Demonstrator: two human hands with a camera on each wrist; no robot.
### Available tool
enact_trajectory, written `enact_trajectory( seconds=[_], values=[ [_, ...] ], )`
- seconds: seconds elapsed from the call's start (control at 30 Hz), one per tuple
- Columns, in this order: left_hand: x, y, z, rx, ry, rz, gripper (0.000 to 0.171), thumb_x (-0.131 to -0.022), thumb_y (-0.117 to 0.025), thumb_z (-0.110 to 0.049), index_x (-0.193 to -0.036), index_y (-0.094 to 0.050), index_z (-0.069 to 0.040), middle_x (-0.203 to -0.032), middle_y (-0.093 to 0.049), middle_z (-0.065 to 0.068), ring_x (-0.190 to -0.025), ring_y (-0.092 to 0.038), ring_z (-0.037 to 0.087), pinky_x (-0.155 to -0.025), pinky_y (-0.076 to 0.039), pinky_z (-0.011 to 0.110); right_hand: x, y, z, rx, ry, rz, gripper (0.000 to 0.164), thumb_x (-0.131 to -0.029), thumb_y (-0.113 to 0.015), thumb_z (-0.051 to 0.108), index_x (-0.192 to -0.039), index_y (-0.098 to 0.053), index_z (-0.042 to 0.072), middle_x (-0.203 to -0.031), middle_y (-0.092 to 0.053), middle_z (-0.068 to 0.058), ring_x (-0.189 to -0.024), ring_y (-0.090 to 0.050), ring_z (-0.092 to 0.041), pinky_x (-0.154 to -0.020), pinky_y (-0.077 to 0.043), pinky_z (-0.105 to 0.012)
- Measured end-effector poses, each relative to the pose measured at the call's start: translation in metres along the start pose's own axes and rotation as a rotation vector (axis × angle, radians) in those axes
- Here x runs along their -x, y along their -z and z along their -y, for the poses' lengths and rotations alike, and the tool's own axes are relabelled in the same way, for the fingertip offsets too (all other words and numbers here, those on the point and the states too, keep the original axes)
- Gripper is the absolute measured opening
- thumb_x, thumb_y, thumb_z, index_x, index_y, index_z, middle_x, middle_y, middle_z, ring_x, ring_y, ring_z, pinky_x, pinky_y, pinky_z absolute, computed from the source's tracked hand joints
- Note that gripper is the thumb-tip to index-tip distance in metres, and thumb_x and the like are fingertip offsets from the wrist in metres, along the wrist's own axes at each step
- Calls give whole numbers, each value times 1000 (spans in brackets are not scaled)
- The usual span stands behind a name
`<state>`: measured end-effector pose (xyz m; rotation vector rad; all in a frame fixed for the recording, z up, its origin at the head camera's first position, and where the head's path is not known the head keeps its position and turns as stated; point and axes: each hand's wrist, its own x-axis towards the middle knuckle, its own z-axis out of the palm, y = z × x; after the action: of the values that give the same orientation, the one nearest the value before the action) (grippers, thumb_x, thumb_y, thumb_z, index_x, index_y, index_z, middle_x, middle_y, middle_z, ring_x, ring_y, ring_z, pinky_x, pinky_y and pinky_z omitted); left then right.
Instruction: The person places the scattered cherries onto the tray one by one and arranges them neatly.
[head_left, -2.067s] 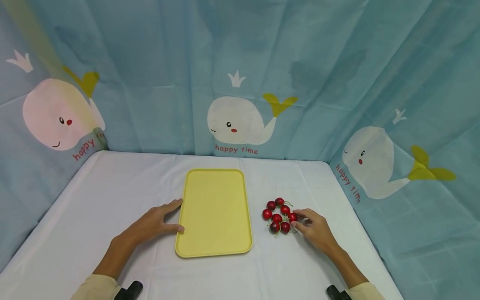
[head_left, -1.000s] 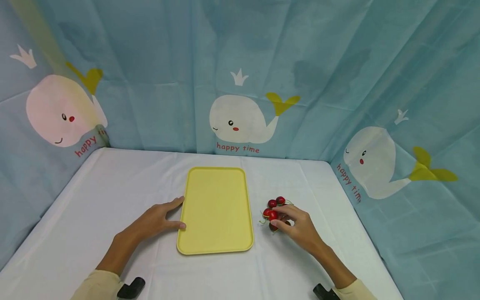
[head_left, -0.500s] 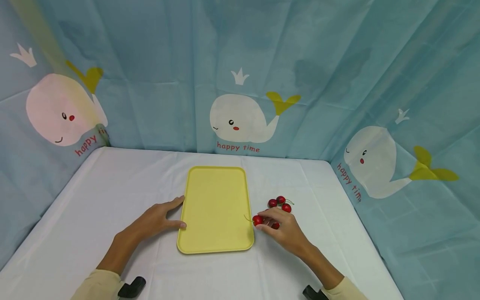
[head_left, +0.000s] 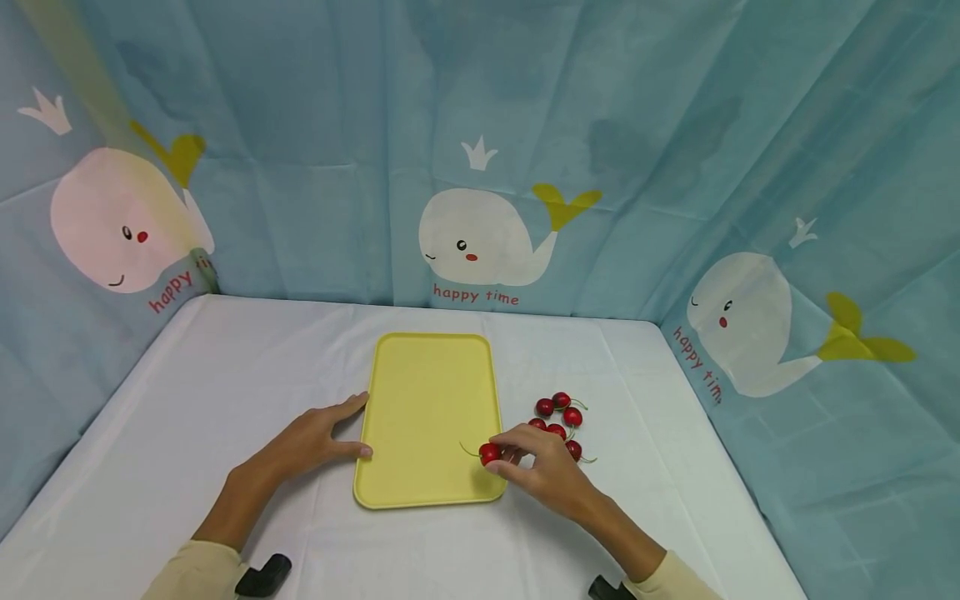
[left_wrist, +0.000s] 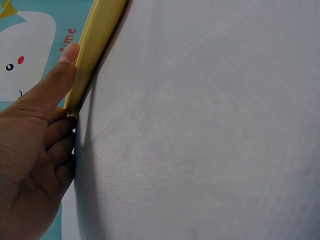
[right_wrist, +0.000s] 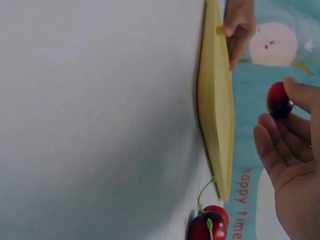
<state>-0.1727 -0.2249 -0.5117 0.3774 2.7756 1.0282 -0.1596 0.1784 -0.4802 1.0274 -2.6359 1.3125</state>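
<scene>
My right hand (head_left: pixel 551 471) pinches a red cherry (head_left: pixel 489 453) between thumb and fingertips. In the head view the cherry hangs over the near right part of a yellow tray (head_left: pixel 431 400), its green stem pointing left. The right wrist view also shows this cherry (right_wrist: pixel 279 101) at the fingertips, above the tray rim. My left hand (head_left: pixel 315 437) rests at the tray's left edge, thumb and index finger spread apart along it. In the left wrist view, the thumb (left_wrist: pixel 67 60) lies on the tray's side, and the other fingers bend below it.
Several cherries (head_left: pixel 572 416) with stems lie loosely clustered right of the tray, partly behind my right hand. White cloth (head_left: pixel 247 367) covers the table. A blue curtain (head_left: pixel 300 167) with printed whales stands around its back and sides.
My right hand has picked a cherry out of the cluster and carried it left, from beside the other cherries to over the tray. The left hand stays at the tray's edge.
</scene>
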Motion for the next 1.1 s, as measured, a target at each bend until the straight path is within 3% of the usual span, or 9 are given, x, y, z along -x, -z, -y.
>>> enact_trajectory(
  seconds=[0.37, 0.77, 1.1],
  values=[
    [2, -2, 1, -9, 1, -10, 107, -84, -83, -61, -165, -38, -7, -166, -42, 21, -152, -40, 47, -120, -37, 66, -8, -21, 9, -40, 1, 99, 30, -98, -80, 31, -121, -78, 12, -104, -75, 10, -89, -67, 0, -80, -63, -24],
    [2, -4, -2, -3, 1, -15, 106, -84, -84, -59, -164, -38, -7, -166, -41, 21, -153, -38, 47, -121, -37, 66, -16, -47, 18, -72, 30, 148, 28, -98, -80, 24, -120, -77, 8, -102, -75, 3, -89, -66, 2, -79, -62, -22],
    [1, -3, -2, -26, 14, -10, 106, -84, -84, -58, -165, -37, -7, -166, -40, 21, -153, -38, 47, -121, -37, 65, -27, -63, 28, -18, -4, 195, 28, -96, -82, 24, -118, -78, 8, -101, -74, 4, -87, -63, 5, -76, -58, -14]
  ],
)
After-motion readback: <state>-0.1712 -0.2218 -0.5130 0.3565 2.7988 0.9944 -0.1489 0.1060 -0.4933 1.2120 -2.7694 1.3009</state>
